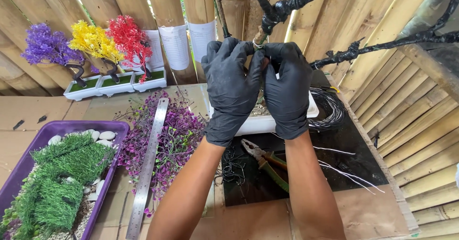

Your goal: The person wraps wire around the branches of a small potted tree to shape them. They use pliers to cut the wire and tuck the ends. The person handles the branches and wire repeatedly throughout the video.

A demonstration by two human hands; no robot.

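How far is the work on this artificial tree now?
Done: three small trees with purple, yellow and red foliage stand finished in white pots. The branches of the big tree are wrapped in black.

In hand: the left hand and right hand, in black gloves, meet at the trunk above the white pot.

Left: the branches are bare; purple foliage lies loose on the table, and green turf sits in the purple tray.

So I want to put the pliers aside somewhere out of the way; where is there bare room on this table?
Bare brown table top lies right of the right forearm, below the black mat; more lies between the purple tray and the small potted trees. Crowded: the purple plastic sprigs beside the steel ruler, and the mat's middle with pliers and white wires.
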